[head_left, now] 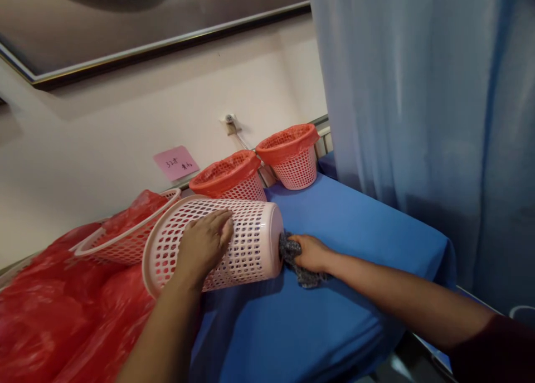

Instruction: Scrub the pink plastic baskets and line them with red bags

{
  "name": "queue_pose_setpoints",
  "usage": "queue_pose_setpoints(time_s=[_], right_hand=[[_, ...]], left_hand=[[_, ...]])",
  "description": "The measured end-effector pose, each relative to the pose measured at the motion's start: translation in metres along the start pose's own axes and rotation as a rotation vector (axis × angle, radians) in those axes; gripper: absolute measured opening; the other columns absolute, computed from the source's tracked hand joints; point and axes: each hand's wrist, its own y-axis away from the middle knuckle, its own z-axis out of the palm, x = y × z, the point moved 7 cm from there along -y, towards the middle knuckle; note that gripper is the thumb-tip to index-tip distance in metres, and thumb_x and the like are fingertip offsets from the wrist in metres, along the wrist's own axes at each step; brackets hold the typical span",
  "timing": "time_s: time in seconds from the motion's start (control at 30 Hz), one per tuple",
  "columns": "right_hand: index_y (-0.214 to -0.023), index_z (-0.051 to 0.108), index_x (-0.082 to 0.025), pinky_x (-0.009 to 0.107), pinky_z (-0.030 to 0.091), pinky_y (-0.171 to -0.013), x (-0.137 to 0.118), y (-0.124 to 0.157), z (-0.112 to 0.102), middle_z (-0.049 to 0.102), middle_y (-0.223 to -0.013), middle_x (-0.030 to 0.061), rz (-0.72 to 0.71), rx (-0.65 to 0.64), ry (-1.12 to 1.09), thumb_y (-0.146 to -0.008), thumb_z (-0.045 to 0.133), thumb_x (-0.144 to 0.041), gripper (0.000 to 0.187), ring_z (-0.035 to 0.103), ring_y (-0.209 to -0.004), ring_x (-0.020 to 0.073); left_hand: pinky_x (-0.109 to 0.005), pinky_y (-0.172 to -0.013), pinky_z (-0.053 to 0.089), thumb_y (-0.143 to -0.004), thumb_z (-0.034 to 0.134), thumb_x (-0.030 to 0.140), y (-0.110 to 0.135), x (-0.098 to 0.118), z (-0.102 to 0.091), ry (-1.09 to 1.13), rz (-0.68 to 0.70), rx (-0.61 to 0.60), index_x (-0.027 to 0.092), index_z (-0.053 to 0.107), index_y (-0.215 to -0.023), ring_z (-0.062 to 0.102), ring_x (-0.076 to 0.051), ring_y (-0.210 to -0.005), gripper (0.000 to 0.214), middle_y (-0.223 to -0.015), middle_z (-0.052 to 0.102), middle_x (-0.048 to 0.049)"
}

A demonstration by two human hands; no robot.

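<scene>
A pale pink perforated plastic wastebasket (246,249) lies on its side above the blue-covered surface, its base facing right. My left hand (207,238) lies flat against its upper side, fingers stretched out. At the base, my right hand (309,252) is closed around a dark grey cloth (309,276), which touches the bottom of the wastebasket. Part of the cloth hangs onto the blue cover (346,227). The inside of this wastebasket shows only through its holes.
Behind it stand two wastebaskets with red liners, a nearer one (246,191) and a farther one (296,168). Another basket (125,238) holds red plastic at left, beside heaped red bags (54,310). A pink note (175,163) is on the wall; a blue curtain (409,104) hangs at right.
</scene>
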Motion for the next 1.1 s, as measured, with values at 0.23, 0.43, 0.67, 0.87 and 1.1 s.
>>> queue_pose_setpoints(time_s=[0.23,0.43,0.67,0.87,1.1], right_hand=[[-0.119,0.071,-0.026,0.032,0.051,-0.094,-0.005,-0.003,-0.003,0.069,-0.113,0.0047,-0.055,-0.03,0.07,-0.067,0.069,-0.009,0.055,0.068,-0.099,0.022],[-0.138,0.059,-0.025,0.034,0.048,-0.102,-0.009,0.009,-0.009,0.06,-0.124,0.0071,-0.064,0.021,0.09,-0.076,0.062,-0.01,0.064,0.063,-0.112,0.0217],[-0.127,0.067,-0.028,0.035,0.052,-0.092,-0.012,0.022,0.004,0.059,-0.117,0.0055,-0.183,-0.16,0.217,-0.071,0.065,-0.008,0.059,0.066,-0.095,0.0212],[-0.136,0.058,-0.026,0.038,0.049,-0.103,-0.01,0.011,-0.018,0.059,-0.119,0.0065,-0.163,0.144,0.045,-0.077,0.06,-0.008,0.061,0.061,-0.114,0.0225],[-0.131,0.061,-0.026,0.037,0.055,-0.09,-0.038,0.044,-0.005,0.054,-0.129,0.0082,-0.522,-0.072,0.128,-0.07,0.07,-0.012,0.063,0.064,-0.104,0.0231]], left_hand=[[-0.049,-0.101,0.047,-0.1,0.036,0.037,0.001,-0.001,0.002,-0.017,-0.037,0.022,0.018,0.071,-0.124,0.066,-0.032,-0.122,0.047,-0.131,0.073,-0.011],[-0.048,-0.102,0.047,-0.101,0.035,0.038,0.003,0.0,0.002,-0.031,-0.043,0.032,0.019,0.071,-0.125,0.066,-0.031,-0.123,0.048,-0.132,0.072,-0.0092],[-0.048,-0.102,0.047,-0.1,0.035,0.038,0.003,0.0,0.001,-0.034,-0.066,0.051,0.018,0.072,-0.125,0.067,-0.031,-0.121,0.049,-0.131,0.072,-0.0095],[-0.048,-0.102,0.047,-0.1,0.036,0.037,0.004,0.002,0.001,-0.032,-0.064,0.063,0.018,0.073,-0.124,0.067,-0.031,-0.121,0.048,-0.131,0.072,-0.0096],[-0.049,-0.1,0.049,-0.099,0.038,0.036,0.003,0.0,0.002,-0.019,-0.072,0.076,0.017,0.073,-0.123,0.068,-0.032,-0.119,0.047,-0.129,0.073,-0.0102]])
